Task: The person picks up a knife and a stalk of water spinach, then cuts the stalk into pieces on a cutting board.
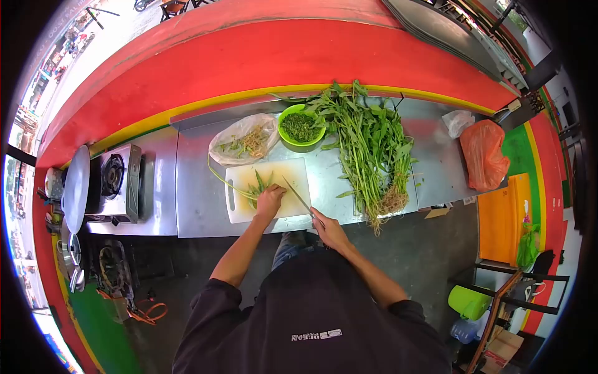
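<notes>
Head view, right hand gripping knife, blade pointing away-left, left hand clamping stems

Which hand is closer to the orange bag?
Right. The right hand, holding a knife, is left of the orange bag; the left hand holds greens farther left.

You face a stainless-steel counter set against a curved red wall edged with a yellow stripe. A gas stove stands off the counter's left end, above a dark floor in daylight.
</notes>
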Demonstrator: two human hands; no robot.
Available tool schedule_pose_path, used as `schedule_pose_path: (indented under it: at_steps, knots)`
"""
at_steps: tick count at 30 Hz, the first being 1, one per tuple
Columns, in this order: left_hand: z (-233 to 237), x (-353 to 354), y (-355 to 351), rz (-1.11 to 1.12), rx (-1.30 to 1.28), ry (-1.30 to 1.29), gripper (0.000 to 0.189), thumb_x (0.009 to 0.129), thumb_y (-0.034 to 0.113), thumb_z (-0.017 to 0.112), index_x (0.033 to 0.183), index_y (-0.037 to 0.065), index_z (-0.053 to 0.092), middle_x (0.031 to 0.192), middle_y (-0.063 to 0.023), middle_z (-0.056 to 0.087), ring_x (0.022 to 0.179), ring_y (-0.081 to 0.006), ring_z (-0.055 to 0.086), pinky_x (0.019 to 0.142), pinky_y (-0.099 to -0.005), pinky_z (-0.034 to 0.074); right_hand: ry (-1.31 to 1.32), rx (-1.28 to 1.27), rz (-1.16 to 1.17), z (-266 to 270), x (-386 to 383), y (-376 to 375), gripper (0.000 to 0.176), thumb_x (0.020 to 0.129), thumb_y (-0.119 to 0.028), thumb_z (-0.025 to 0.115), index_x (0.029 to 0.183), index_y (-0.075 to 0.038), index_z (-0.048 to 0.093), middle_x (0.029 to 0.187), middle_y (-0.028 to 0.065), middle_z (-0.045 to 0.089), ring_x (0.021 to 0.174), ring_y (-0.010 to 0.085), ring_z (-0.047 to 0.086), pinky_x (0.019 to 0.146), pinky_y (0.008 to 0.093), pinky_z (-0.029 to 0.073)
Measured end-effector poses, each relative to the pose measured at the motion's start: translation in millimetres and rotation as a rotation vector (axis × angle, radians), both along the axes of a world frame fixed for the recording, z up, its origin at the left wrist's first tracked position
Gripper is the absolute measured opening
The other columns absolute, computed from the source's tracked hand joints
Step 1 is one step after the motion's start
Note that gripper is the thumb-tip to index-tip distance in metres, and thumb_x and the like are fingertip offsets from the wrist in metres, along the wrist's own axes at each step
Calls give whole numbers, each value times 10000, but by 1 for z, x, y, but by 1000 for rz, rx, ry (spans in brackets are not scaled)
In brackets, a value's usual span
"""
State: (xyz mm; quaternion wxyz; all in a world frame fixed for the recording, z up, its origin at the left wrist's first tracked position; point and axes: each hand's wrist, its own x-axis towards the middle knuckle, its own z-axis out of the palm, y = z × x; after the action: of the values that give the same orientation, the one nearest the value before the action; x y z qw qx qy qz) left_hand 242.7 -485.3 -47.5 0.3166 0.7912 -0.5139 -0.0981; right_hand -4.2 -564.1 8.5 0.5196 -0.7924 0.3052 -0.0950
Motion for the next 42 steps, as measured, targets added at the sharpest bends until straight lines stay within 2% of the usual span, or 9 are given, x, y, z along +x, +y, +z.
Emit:
schedule_pose_path:
  at_steps: [8, 10, 15, 19, 24, 27, 33, 38, 42]
  knots:
    - [-15, -2, 8, -36, -68, -83, 124, 877, 85, 651, 962, 94, 741, 953, -62, 682, 881, -292, 680, 745, -406, 555, 89, -49, -61, 26, 3, 33, 423, 1012, -213, 538, 1415, -84, 529, 917, 307, 654, 868, 457, 662, 759, 469, 509]
    - [-14, -1, 7, -67, -24, -72, 244, 830, 38, 594, 1020, 102, 733, 991, -57, 663, 971, -266, 653, 812, -400, 545, 136, -45, -80, 26, 7, 42, 419, 1013, -213, 537, 1413, -88, 533, 890, 308, 647, 844, 459, 658, 741, 476, 505]
    - [-13, 1, 9, -97, -50, -69, 166, 869, 75, 636, 997, 89, 741, 958, -66, 674, 924, -282, 663, 781, -409, 548, 156, -88, -152, 32, 7, 63, 398, 1014, -189, 533, 1404, -113, 549, 852, 308, 633, 797, 468, 639, 711, 492, 493]
    - [-16, 3, 6, -109, -70, -86, 200, 844, 48, 615, 987, 95, 746, 961, -62, 671, 934, -268, 661, 797, -405, 543, 113, -124, -191, 20, 5, 73, 392, 1021, -183, 524, 1403, -98, 551, 829, 282, 640, 750, 430, 649, 694, 457, 493]
    - [-17, 7, 6, -138, -62, -94, 222, 822, 34, 612, 981, 110, 748, 957, -56, 667, 931, -263, 659, 800, -418, 534, 201, -238, -175, 1, 6, 72, 382, 1014, -218, 529, 1391, -171, 569, 800, 253, 627, 743, 454, 627, 687, 541, 484]
    - [-21, 8, 7, -138, -65, -58, 225, 825, 31, 609, 976, 115, 753, 953, -61, 666, 943, -267, 657, 805, -418, 526, 170, -350, -155, -9, 11, 68, 391, 1005, -176, 546, 1391, -118, 568, 789, 252, 641, 733, 433, 644, 665, 493, 502]
    - [-23, 7, 6, -124, -61, -30, 211, 819, 27, 613, 963, 96, 751, 948, -79, 669, 930, -278, 661, 800, -427, 521, 104, -208, -208, -13, 26, 66, 396, 1012, -190, 536, 1406, -147, 556, 854, 262, 675, 794, 432, 671, 707, 491, 518]
    - [-17, 9, 4, -134, -102, 94, 150, 856, 46, 637, 961, 58, 743, 924, -110, 669, 880, -310, 664, 778, -428, 537, 131, -63, -283, 14, 18, 75, 385, 1014, -206, 547, 1392, -133, 568, 911, 282, 665, 814, 411, 693, 707, 413, 516]
    - [-16, 10, 0, -142, -124, 106, 112, 860, 40, 665, 946, 30, 736, 895, -127, 662, 840, -333, 663, 756, -431, 542, 115, -22, -268, 9, 11, 81, 390, 1015, -193, 531, 1391, -95, 556, 1023, 301, 670, 959, 462, 659, 818, 463, 527]
